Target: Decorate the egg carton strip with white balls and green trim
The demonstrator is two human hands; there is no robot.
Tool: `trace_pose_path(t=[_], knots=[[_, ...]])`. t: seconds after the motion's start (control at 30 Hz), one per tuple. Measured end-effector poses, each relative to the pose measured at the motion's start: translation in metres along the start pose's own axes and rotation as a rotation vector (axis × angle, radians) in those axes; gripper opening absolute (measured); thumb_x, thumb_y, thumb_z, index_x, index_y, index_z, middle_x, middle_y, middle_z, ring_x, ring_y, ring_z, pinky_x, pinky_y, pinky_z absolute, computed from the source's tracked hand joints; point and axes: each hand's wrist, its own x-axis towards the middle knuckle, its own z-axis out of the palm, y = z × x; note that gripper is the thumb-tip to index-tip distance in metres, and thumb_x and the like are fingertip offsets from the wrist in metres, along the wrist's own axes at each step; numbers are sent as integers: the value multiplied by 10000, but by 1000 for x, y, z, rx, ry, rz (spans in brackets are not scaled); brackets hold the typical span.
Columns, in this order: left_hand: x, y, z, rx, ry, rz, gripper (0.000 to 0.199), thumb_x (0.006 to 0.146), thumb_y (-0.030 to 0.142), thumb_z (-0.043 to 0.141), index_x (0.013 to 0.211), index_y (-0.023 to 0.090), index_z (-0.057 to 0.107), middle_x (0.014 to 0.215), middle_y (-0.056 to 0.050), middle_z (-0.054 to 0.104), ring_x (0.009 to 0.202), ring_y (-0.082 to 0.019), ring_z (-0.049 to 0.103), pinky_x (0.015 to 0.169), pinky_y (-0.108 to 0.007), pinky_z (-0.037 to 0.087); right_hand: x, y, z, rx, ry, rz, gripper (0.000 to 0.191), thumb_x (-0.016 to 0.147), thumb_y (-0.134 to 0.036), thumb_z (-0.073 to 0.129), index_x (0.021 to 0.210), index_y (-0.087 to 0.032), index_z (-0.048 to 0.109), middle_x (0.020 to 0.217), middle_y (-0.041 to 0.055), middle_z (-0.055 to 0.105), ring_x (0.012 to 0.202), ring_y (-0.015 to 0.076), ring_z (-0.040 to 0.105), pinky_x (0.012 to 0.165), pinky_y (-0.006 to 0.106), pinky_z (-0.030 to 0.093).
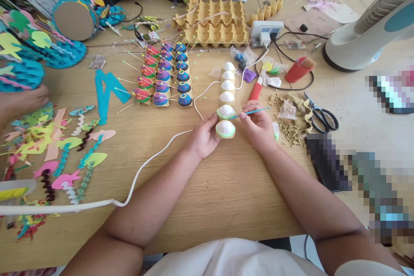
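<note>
A strip of egg-carton cups (227, 97) stands on the table, each cup topped with a white dome. Light green trim runs around the two domes nearest me. My left hand (204, 136) grips the near end of this strip from its left side. In my right hand (258, 128) is a thin blue stick-like tool (261, 110), pinched between thumb and fingers. Its tip meets the green trim of the second-nearest dome. Beyond my left hand stand three rows of painted egg-carton caterpillars (161, 75), some with pins stuck in as feelers.
Scissors (321, 116), a red tube (299, 70) and a red-handled cutter (256, 90) lie to the right. A white cord (147, 159) crosses the table at left. Egg trays (215, 34), a power strip (267, 29) and a fan (359, 30) stand behind. Another person's hand (30, 99) is at far left.
</note>
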Motion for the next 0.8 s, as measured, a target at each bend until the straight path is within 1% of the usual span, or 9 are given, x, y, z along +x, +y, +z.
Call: trace_pose_path(t=[0.1, 0.3, 0.57, 0.7, 0.8], knots=[[0, 0, -1, 2, 4, 5, 205, 1043, 122, 529, 999, 135, 729, 830, -1, 751, 667, -74, 682, 618, -154, 541, 0, 2, 0, -4, -2, -8, 317, 902, -574, 751, 865, -266, 683, 1011, 25, 616, 984, 195, 591, 881, 378, 467], [1, 0, -1, 15, 27, 1, 159, 1015, 126, 583, 947, 139, 725, 802, 5, 731, 660, -76, 664, 619, -153, 531, 1, 3, 0, -15, 4, -3, 339, 896, -603, 747, 882, -271, 681, 1003, 25, 621, 961, 197, 589, 882, 385, 486], [0, 0, -1, 6, 22, -2, 124, 988, 120, 630, 897, 143, 710, 803, 9, 737, 656, -66, 671, 601, -140, 537, 1, 3, 0, -4, 9, -17, 254, 922, -519, 757, 904, -273, 699, 1011, 18, 620, 964, 183, 581, 870, 370, 459], [0, 0, -2, 5, 1, -1, 180, 1013, 114, 583, 883, 131, 705, 786, 4, 728, 643, -64, 668, 610, -144, 550, 1, 4, 0, -2, 13, 12, 300, 902, -566, 760, 911, -273, 698, 1016, 21, 621, 956, 185, 579, 866, 369, 477], [0, 0, -1, 0, 13, -7, 139, 997, 110, 607, 910, 135, 713, 800, 4, 734, 644, -70, 674, 603, -150, 549, 1, 5, 1, 7, 19, 44, 342, 881, -605, 765, 906, -272, 689, 1021, 23, 621, 963, 187, 583, 863, 364, 492]])
